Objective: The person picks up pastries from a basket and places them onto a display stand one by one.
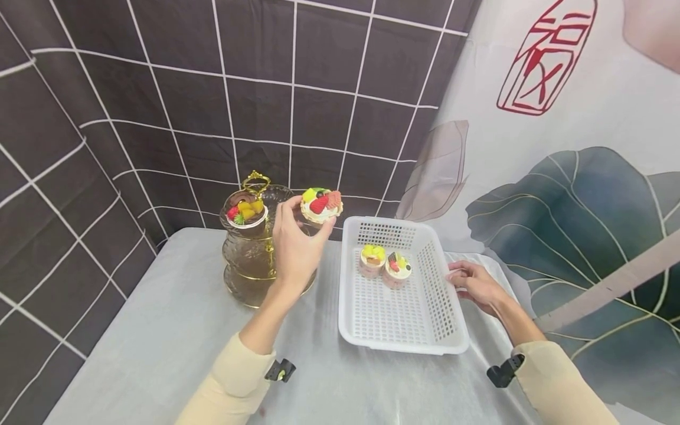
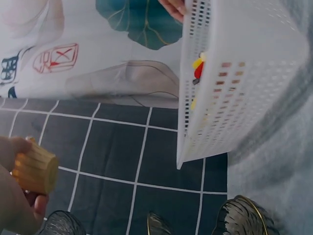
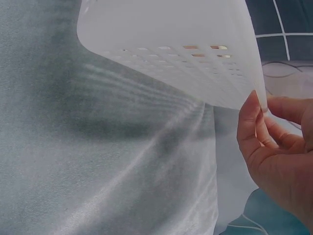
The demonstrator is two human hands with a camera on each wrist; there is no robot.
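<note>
My left hand (image 1: 297,242) holds a fruit-topped cupcake (image 1: 321,206) up between thumb and fingers, beside the tiered stand's top. Its yellow fluted base shows in the left wrist view. The stand (image 1: 247,257) has dark clear tiers with gold trim and a gold handle; another fruit-topped cupcake (image 1: 247,213) sits on its top tier. My right hand (image 1: 475,286) pinches the right rim of a white perforated basket (image 1: 404,321). Inside it, toward the back, stand two small cakes, one topped in yellow (image 1: 372,260), the other with mixed fruit (image 1: 396,270).
A grey cloth covers the table (image 1: 175,330) under the stand and basket. Dark tiled-pattern sheeting (image 1: 260,112) hangs behind and to the left. A white backdrop (image 1: 478,82) with leaf prints hangs on the right.
</note>
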